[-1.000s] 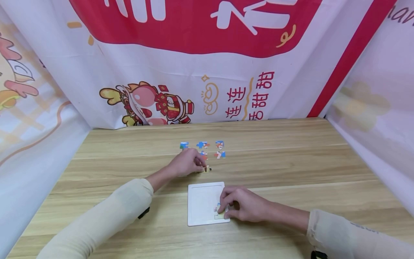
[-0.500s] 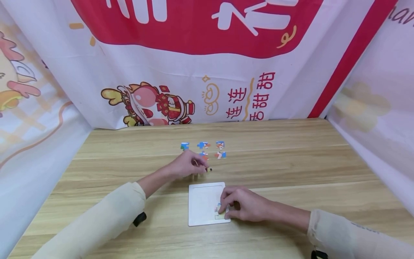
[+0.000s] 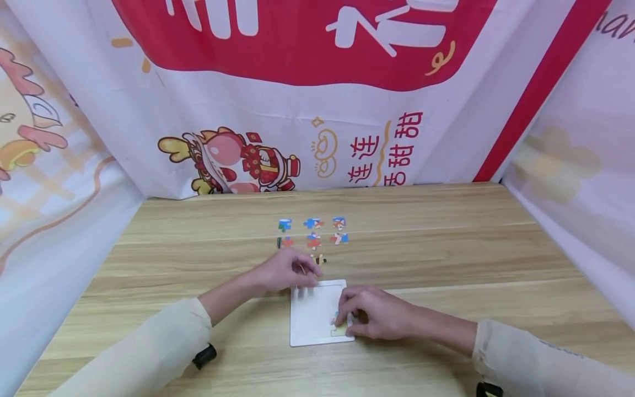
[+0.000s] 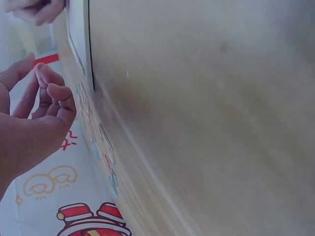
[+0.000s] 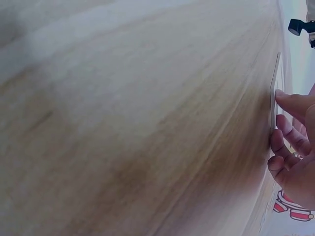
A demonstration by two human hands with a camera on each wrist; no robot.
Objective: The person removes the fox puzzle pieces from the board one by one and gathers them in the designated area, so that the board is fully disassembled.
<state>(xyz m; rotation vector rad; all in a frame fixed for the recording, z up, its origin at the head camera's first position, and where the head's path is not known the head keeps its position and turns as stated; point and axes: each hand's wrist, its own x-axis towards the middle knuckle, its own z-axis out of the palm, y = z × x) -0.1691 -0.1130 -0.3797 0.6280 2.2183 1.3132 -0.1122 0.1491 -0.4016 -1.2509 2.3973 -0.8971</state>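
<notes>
In the head view, a white puzzle tray (image 3: 310,314) lies on the table with puzzle pieces (image 3: 339,331) in its lower right corner. My right hand (image 3: 374,314) has its thumb and index finger around a puzzle piece there. The right wrist view shows that hand's thumb (image 5: 290,101) at the tray, which is seen edge-on. My left hand (image 3: 288,269) hovers at the tray's top left edge, fingers loosely bent. Nothing shows between its fingers (image 4: 61,98) in the left wrist view. Just past it lies a brown-and-yellow puzzle piece (image 3: 319,259).
Farther back, loose puzzle pieces lie in two rows, such as a blue and green one (image 3: 285,224), a fox-patterned one (image 3: 339,223) and a red one (image 3: 313,240). Printed cloth (image 3: 278,99) hangs behind and on both sides of the wooden table (image 3: 446,231).
My left hand has drawn back from the brown-and-yellow piece toward the tray, uncovering a piece in the second row. The right hand has stayed on the tray's lower right corner.
</notes>
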